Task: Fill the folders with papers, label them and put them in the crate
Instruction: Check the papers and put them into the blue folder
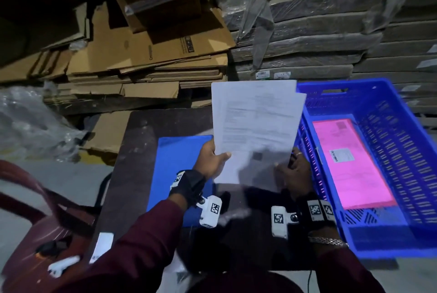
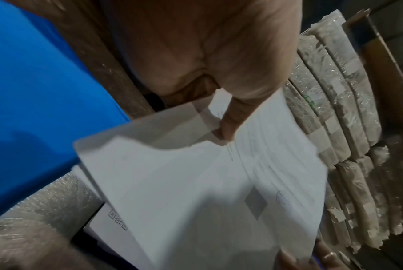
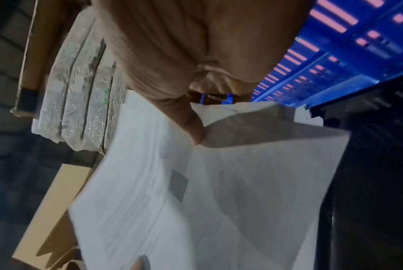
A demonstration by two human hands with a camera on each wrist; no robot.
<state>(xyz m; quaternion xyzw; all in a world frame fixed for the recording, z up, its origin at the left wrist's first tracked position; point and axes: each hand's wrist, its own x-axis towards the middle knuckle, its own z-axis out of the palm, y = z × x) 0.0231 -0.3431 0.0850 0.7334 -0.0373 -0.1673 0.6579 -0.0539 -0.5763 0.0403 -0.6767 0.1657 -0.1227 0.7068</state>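
A sheaf of white printed papers (image 1: 254, 124) stands upright above the dark table (image 1: 132, 150). My left hand (image 1: 214, 159) pinches its lower left edge, thumb (image 2: 228, 127) on the front sheet (image 2: 195, 182). My right hand (image 1: 292, 165) holds the lower right corner, thumb (image 3: 195, 131) pressed on the papers (image 3: 218, 201). A blue folder (image 1: 179, 169) lies shut on the table under my left hand, also seen in the left wrist view (image 2: 34, 91). At the right sits a blue slotted crate (image 1: 402, 127) with a labelled pink folder (image 1: 350, 165) flat inside it. The crate wall (image 3: 334, 54) is close beside my right hand.
Flattened cardboard boxes (image 1: 142, 56) and plastic-wrapped bundles (image 1: 319, 32) are stacked behind the table. A maroon chair (image 1: 35, 210) stands at the left with a small white object (image 1: 61, 266) on it. A white label strip (image 1: 101, 245) lies at the table's near left edge.
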